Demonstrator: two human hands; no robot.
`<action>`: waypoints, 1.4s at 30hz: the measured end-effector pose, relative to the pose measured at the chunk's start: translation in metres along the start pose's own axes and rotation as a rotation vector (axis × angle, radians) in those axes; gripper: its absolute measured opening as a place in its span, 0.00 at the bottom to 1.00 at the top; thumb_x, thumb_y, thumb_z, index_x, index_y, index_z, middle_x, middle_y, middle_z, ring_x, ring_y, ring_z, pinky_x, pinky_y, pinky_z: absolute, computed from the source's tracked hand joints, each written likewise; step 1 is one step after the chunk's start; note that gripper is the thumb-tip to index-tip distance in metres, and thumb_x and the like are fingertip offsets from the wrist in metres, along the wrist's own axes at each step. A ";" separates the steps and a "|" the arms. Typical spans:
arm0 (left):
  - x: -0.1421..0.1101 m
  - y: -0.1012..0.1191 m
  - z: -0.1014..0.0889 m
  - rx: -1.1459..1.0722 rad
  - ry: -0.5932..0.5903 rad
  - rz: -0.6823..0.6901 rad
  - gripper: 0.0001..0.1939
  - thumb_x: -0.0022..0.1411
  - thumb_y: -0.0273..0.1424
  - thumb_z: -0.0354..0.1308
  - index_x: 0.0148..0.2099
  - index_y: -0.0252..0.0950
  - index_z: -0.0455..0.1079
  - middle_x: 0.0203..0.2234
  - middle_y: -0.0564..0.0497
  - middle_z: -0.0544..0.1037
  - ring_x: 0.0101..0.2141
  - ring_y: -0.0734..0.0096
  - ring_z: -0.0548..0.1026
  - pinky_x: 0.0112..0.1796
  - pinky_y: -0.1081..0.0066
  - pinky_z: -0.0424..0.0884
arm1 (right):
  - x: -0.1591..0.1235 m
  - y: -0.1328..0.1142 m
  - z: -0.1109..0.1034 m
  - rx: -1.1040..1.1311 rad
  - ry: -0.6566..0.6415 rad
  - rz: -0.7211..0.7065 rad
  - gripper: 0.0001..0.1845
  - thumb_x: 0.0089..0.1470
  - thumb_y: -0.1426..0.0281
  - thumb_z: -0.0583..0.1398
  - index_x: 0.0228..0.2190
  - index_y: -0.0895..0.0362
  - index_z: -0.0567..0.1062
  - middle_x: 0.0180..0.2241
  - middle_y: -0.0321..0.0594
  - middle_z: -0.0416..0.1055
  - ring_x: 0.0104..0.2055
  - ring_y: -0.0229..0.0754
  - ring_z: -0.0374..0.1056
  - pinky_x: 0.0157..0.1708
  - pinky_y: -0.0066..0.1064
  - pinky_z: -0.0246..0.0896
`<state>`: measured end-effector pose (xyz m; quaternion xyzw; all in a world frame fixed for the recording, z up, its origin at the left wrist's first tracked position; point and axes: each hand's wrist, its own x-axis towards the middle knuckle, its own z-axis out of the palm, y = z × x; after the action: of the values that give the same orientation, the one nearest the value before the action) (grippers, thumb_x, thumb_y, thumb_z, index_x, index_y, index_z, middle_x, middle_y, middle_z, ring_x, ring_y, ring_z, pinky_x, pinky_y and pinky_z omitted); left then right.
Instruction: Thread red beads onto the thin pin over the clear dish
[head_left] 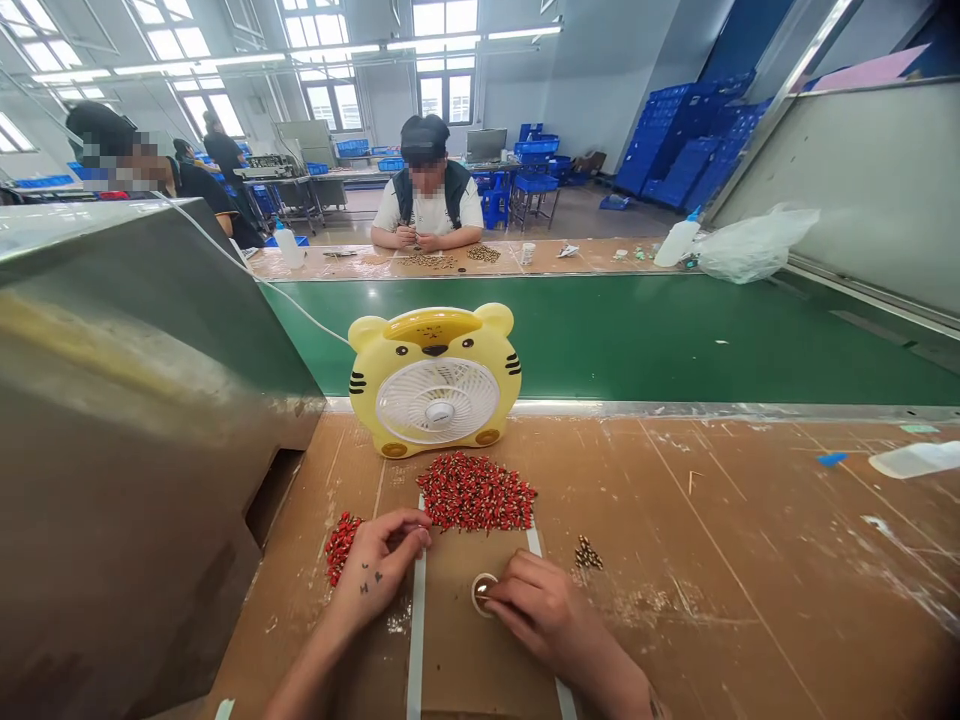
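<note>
"Commentary: what's happening at your right hand (541,612)?"

"You're pinching a small round ring (481,595) on the cardboard sheet (487,660), fingers nearly closed."

"And your left hand (373,568)?"

"You're curling it beside the heaped red pieces (476,492); I can't tell whether it's holding anything."

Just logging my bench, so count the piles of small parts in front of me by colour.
Red piles: 2
Brownish gold pile: 1
Total: 3
</note>
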<state>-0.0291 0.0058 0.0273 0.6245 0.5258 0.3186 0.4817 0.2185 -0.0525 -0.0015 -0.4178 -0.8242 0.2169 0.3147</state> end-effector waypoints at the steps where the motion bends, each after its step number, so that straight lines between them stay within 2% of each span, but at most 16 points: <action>1: 0.000 -0.002 0.006 -0.123 -0.005 -0.039 0.12 0.61 0.37 0.59 0.39 0.34 0.77 0.29 0.47 0.82 0.30 0.65 0.77 0.33 0.72 0.70 | 0.001 0.000 0.001 -0.038 0.004 -0.025 0.16 0.67 0.68 0.54 0.30 0.57 0.77 0.27 0.41 0.71 0.31 0.41 0.64 0.32 0.31 0.57; 4: 0.001 -0.009 0.021 -0.341 -0.043 -0.127 0.11 0.54 0.35 0.66 0.36 0.32 0.80 0.29 0.46 0.82 0.30 0.66 0.77 0.33 0.72 0.70 | 0.004 0.002 0.001 -0.088 0.025 -0.048 0.14 0.66 0.71 0.54 0.31 0.57 0.77 0.27 0.40 0.70 0.31 0.41 0.63 0.32 0.31 0.56; 9: 0.006 -0.016 0.029 -0.431 -0.113 -0.173 0.11 0.49 0.33 0.70 0.36 0.33 0.82 0.33 0.44 0.84 0.33 0.65 0.78 0.37 0.72 0.71 | 0.007 0.001 -0.006 -0.107 -0.045 -0.110 0.12 0.64 0.73 0.56 0.28 0.57 0.74 0.26 0.38 0.68 0.30 0.40 0.61 0.30 0.29 0.55; 13: 0.007 -0.016 0.030 -0.461 -0.095 -0.197 0.11 0.50 0.35 0.70 0.34 0.33 0.82 0.28 0.45 0.83 0.29 0.67 0.77 0.33 0.72 0.71 | 0.010 0.000 -0.009 -0.189 -0.012 -0.143 0.12 0.64 0.74 0.57 0.27 0.57 0.73 0.25 0.37 0.67 0.30 0.40 0.60 0.31 0.30 0.54; 16: 0.006 -0.016 0.031 -0.478 -0.071 -0.213 0.12 0.48 0.33 0.71 0.36 0.33 0.82 0.26 0.48 0.83 0.27 0.69 0.76 0.32 0.73 0.70 | 0.014 0.001 -0.010 -0.194 -0.068 -0.173 0.13 0.65 0.73 0.54 0.29 0.57 0.74 0.25 0.38 0.67 0.30 0.40 0.60 0.32 0.31 0.55; 22: 0.004 -0.019 0.036 -0.551 -0.044 -0.244 0.09 0.46 0.30 0.71 0.32 0.33 0.82 0.21 0.51 0.81 0.23 0.73 0.73 0.29 0.75 0.67 | 0.017 0.002 -0.018 -0.122 -0.101 -0.172 0.14 0.65 0.73 0.53 0.28 0.56 0.74 0.25 0.38 0.68 0.30 0.40 0.61 0.32 0.32 0.56; 24: 0.004 -0.019 0.037 -0.572 -0.056 -0.244 0.08 0.46 0.29 0.71 0.32 0.33 0.82 0.21 0.51 0.80 0.23 0.74 0.73 0.28 0.76 0.66 | 0.016 -0.001 -0.025 -0.027 -0.059 -0.126 0.12 0.64 0.73 0.55 0.29 0.56 0.74 0.25 0.38 0.68 0.29 0.40 0.62 0.32 0.31 0.57; 27: 0.004 -0.018 0.039 -0.571 -0.078 -0.241 0.08 0.47 0.29 0.71 0.32 0.32 0.82 0.21 0.51 0.80 0.23 0.74 0.73 0.28 0.76 0.66 | 0.018 -0.009 -0.033 0.139 0.106 0.016 0.09 0.62 0.72 0.57 0.30 0.57 0.75 0.25 0.37 0.69 0.28 0.39 0.64 0.29 0.29 0.58; 31: 0.004 -0.018 0.039 -0.577 -0.101 -0.238 0.08 0.48 0.30 0.71 0.33 0.32 0.81 0.22 0.51 0.81 0.24 0.74 0.74 0.29 0.76 0.67 | 0.024 -0.015 -0.031 0.221 0.270 0.129 0.08 0.61 0.72 0.59 0.29 0.56 0.75 0.24 0.36 0.69 0.26 0.38 0.65 0.26 0.28 0.58; 36: 0.003 -0.017 0.039 -0.593 -0.119 -0.241 0.08 0.47 0.30 0.71 0.32 0.33 0.81 0.24 0.49 0.82 0.25 0.71 0.76 0.31 0.75 0.68 | 0.030 -0.014 -0.019 0.221 0.275 0.153 0.10 0.61 0.70 0.59 0.28 0.56 0.76 0.23 0.38 0.71 0.26 0.39 0.67 0.27 0.29 0.60; 42: 0.002 -0.012 0.040 -0.567 -0.128 -0.234 0.09 0.46 0.31 0.71 0.32 0.33 0.81 0.25 0.49 0.83 0.27 0.69 0.76 0.31 0.73 0.68 | 0.034 -0.015 -0.019 0.192 0.238 0.135 0.12 0.62 0.69 0.59 0.27 0.56 0.76 0.22 0.37 0.71 0.25 0.39 0.67 0.25 0.28 0.59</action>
<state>0.0035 -0.0032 0.0029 0.4193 0.4529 0.3547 0.7023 0.2079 -0.0310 0.0327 -0.4629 -0.7268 0.2644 0.4332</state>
